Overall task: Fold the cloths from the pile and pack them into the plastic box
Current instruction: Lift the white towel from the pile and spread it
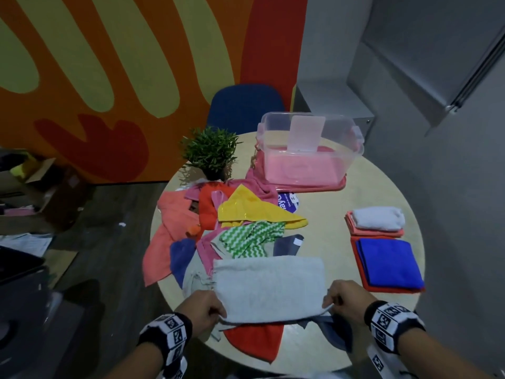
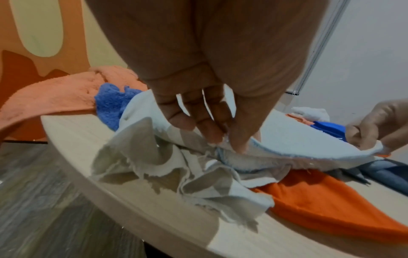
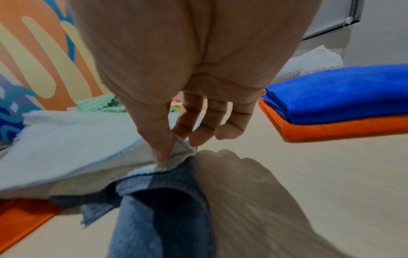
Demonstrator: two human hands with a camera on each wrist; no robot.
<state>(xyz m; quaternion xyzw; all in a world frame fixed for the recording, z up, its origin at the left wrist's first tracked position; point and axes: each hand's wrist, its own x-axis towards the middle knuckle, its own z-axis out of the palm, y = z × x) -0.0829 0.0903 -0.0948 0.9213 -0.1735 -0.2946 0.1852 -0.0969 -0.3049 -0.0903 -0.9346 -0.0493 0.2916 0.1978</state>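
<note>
A pale white-blue towel (image 1: 269,287) lies doubled over at the near edge of the round table (image 1: 325,233). My left hand (image 1: 209,310) pinches its near left corner (image 2: 223,143), and my right hand (image 1: 343,298) pinches its near right corner (image 3: 174,151). Under it lie an orange cloth (image 1: 257,341), a grey-blue cloth (image 3: 161,206) and a crumpled beige cloth (image 2: 154,167). The unfolded pile (image 1: 232,222) of yellow, green-striped, pink and salmon cloths spreads behind. The clear plastic box (image 1: 311,151) stands at the far side with pink inside.
Folded stacks sit on the table's right: a blue cloth on an orange one (image 1: 388,263), and a white one on a salmon one (image 1: 375,220). A small potted plant (image 1: 210,151) stands left of the box, with a blue chair (image 1: 246,105) behind it. Cardboard boxes (image 1: 35,192) sit on the floor at left.
</note>
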